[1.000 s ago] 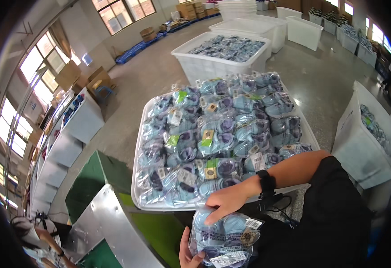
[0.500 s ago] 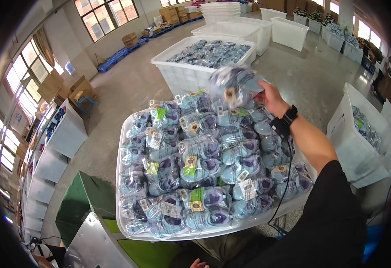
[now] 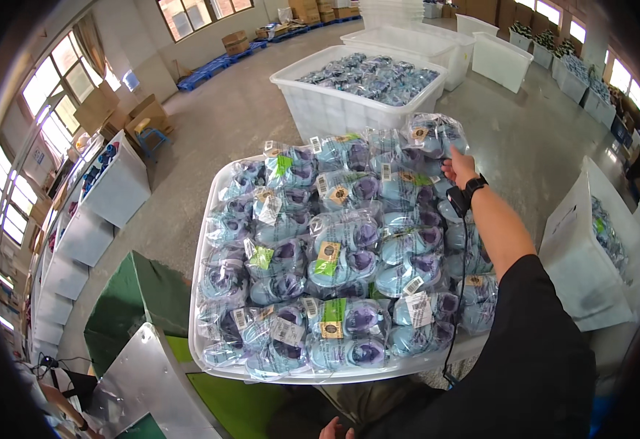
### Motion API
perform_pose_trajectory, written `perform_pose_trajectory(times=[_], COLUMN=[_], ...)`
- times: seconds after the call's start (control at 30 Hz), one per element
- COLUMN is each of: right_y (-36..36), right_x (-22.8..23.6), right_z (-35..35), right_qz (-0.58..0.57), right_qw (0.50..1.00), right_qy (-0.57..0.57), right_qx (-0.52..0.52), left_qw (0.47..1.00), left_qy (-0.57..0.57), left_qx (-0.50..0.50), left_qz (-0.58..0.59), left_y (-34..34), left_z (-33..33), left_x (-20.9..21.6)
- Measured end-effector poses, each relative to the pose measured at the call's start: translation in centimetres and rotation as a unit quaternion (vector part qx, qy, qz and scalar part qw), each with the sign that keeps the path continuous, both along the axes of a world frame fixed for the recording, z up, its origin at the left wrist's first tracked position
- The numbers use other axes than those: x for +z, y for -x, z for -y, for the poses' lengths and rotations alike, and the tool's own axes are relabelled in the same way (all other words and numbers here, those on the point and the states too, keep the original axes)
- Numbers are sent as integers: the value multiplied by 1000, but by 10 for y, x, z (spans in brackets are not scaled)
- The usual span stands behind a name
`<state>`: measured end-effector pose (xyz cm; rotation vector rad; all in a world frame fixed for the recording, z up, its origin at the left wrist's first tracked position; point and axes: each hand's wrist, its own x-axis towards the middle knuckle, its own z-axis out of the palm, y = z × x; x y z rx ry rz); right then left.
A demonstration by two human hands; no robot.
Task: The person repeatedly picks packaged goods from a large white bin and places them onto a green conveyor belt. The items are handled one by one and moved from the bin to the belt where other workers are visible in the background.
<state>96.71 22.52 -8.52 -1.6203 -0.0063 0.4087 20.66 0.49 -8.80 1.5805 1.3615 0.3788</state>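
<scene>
My right hand [image 3: 460,170] is closed on the near edge of a clear plastic bag holding a pair of shoes [image 3: 437,135]. That bagged pair is at the far right corner of a white bin [image 3: 201,293], over other bags. Rows of similar bagged blue-and-purple shoes [image 3: 342,274] fill the bin, stacked up to its rim, several with green or white labels. Only some fingers of my left hand [image 3: 337,429] show at the lower edge, slightly apart, with nothing visible in them. A black band and a small device with a cable sit on my right wrist.
Beyond the bin stands another white bin [image 3: 356,113] of bagged shoes. A further white bin [image 3: 579,241] is at the right. At the lower left are a green box [image 3: 140,314] and a metal panel [image 3: 155,384]. Another person's arm [image 3: 64,406] shows at the lower left.
My right hand has moved the bagged pair of shoes rightward and lowered it to the far right corner of the bin. The whole view has shifted slightly.
</scene>
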Motion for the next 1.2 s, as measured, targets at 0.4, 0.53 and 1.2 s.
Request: perform_pose_trajectory(times=[0.4, 0.53, 1.2], right_y=[25, 10, -27], right_x=[41, 50, 8], right_z=[8, 3, -16], right_qz=[410, 532, 545], right_qw=[867, 796, 717], right_qy=[270, 288, 382], right_qx=[-87, -3, 208], left_qw=[995, 995, 993], left_qy=[-81, -81, 24], left_qx=[5, 32, 83], left_qz=[-60, -46, -79], left_y=[39, 42, 24], left_z=[11, 24, 12], left_x=[5, -3, -25])
